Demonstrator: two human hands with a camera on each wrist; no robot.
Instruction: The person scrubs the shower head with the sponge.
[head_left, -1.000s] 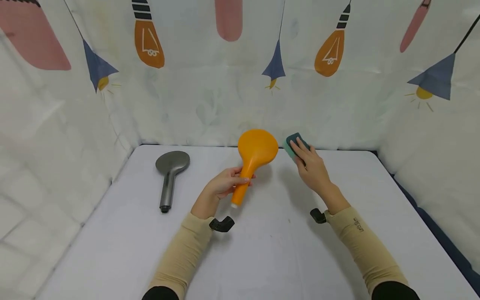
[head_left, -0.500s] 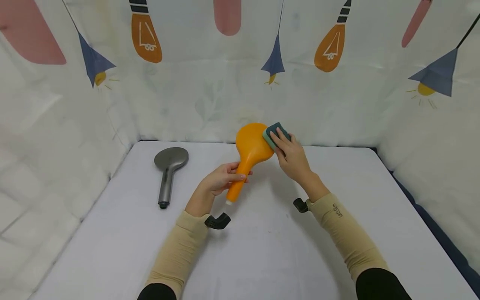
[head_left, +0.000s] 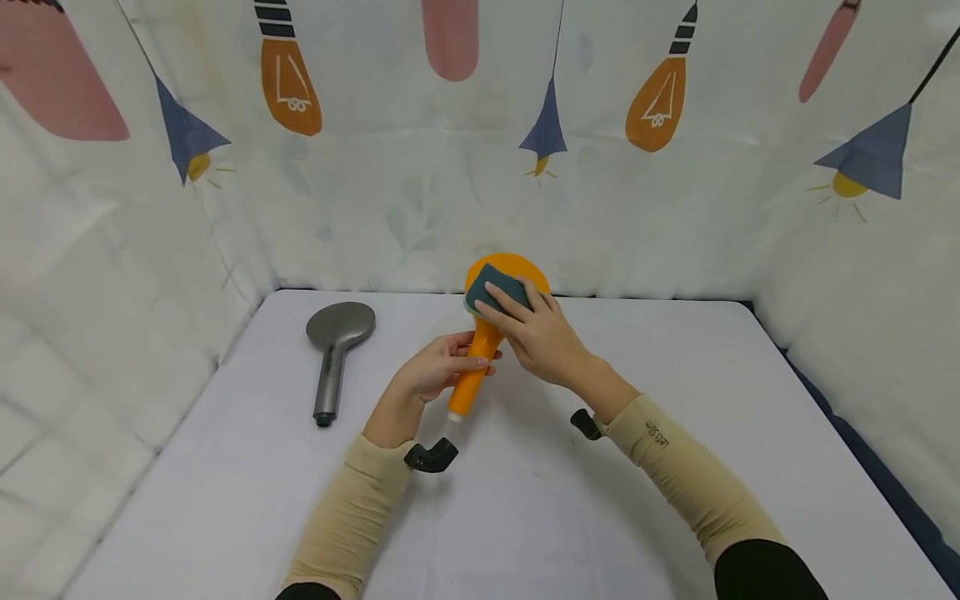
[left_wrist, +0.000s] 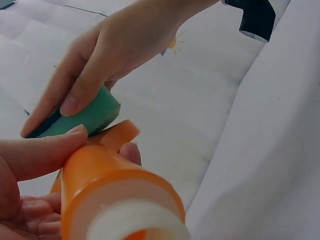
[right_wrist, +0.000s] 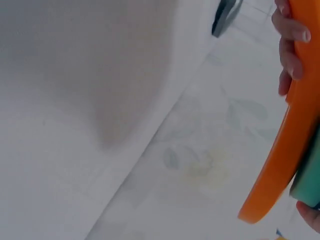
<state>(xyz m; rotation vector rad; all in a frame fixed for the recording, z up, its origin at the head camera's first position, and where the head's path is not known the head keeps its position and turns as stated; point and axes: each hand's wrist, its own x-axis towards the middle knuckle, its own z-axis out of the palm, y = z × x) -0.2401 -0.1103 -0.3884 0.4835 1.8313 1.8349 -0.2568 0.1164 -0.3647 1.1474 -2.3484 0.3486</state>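
My left hand (head_left: pixel 435 368) grips the handle of an orange shower head (head_left: pixel 468 392), which is held up at a tilt above the table. With its fingers spread over the dark scouring side, my right hand (head_left: pixel 551 340) holds a green sponge (head_left: pixel 487 287) against the face of the shower head, covering much of it. In the left wrist view the right thumb presses the pale green edge of the sponge (left_wrist: pixel 102 112), and the open white end of the orange handle (left_wrist: pixel 80 170) faces the camera. The right wrist view catches the orange head edge-on (right_wrist: pixel 272 185), touching the sponge (right_wrist: pixel 307 182).
A grey shower head (head_left: pixel 341 325) lies on the white table (head_left: pixel 525 517) to the left of my left hand. White fabric walls (head_left: pixel 360 200) with printed lamps and bulbs stand behind the table and along both sides.
The right hand has brought the sponge leftward from beside the orange shower head, onto its right edge and then over its face. The left hand has shifted slightly left, keeping its grip.
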